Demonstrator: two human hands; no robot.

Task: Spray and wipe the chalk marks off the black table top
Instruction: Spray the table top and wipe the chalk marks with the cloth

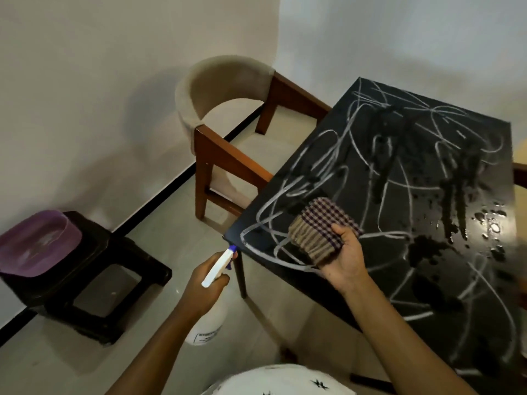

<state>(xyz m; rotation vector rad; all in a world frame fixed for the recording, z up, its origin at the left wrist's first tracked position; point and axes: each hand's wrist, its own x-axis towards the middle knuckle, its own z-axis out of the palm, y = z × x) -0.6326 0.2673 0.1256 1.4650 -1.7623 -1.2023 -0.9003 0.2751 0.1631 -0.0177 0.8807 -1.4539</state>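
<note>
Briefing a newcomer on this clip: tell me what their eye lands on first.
White chalk scribbles sprawl across the black table top at right, with wet streaks and droplets near its right edge. Over its near-left corner the right hand holds a folded checked cloth, while the left hand grips a white spray bottle off that corner.

chair (225,92) left of table (385,215)

White walls (85,81), pale floor (171,238); beige-backed wooden chair (216,89); purple basin (37,243), perhaps plastic, on a dark stool (114,269).
</note>
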